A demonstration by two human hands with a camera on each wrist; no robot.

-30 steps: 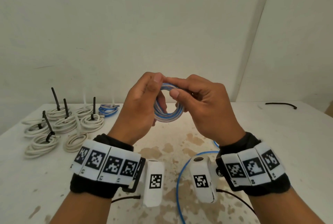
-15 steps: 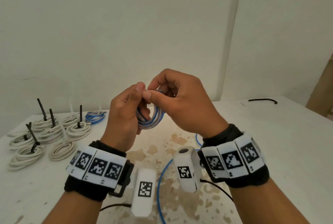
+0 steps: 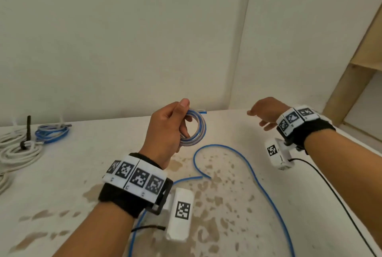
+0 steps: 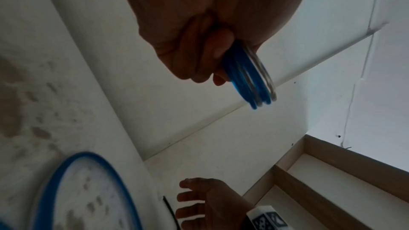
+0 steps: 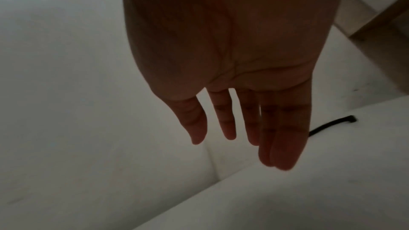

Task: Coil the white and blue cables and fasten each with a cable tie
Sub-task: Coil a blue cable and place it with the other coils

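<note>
My left hand (image 3: 175,124) holds a small coil of blue and white cable (image 3: 198,130) above the table, thumb on top and fingers curled through the ring; the left wrist view shows the coil (image 4: 250,80) edge-on below the fingers. My right hand (image 3: 262,116) is out to the right with straight, spread fingers (image 5: 223,128) and holds nothing. A black cable tie (image 5: 332,125) lies on the table just beyond its fingertips. A loose blue cable (image 3: 244,161) snakes across the stained table in front of me.
Several tied white coils (image 3: 16,151) and one tied blue coil (image 3: 51,132) lie at the far left of the table (image 3: 62,174). A black wire (image 3: 339,201) runs from the right wrist camera. A wooden shelf unit (image 3: 361,66) stands at the right.
My right hand has let go of the coil and swung out to the right toward the black tie. The left hand keeps the coil. My head has turned right.
</note>
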